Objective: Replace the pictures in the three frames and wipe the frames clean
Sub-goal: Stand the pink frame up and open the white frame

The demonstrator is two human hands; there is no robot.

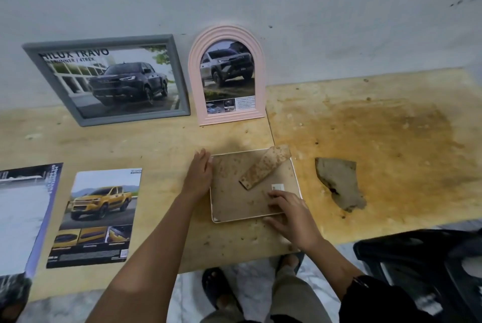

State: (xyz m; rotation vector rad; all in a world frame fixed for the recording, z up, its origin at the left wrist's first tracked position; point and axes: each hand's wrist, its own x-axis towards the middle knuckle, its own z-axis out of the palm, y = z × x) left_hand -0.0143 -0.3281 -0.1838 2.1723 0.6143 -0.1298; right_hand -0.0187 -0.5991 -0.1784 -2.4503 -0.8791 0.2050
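Lying face-down, white frame (296, 174), stained brown backing, stand raised

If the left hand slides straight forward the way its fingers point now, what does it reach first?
Probably the pink arched frame standing against the wall. The left hand rests at the left edge of the face-down frame, fingers pointing away from the person, with only bare table between; depth is hard to judge.

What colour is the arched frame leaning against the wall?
Pale pink, with ridged moulding; the arched frame shows clearly in the head view.
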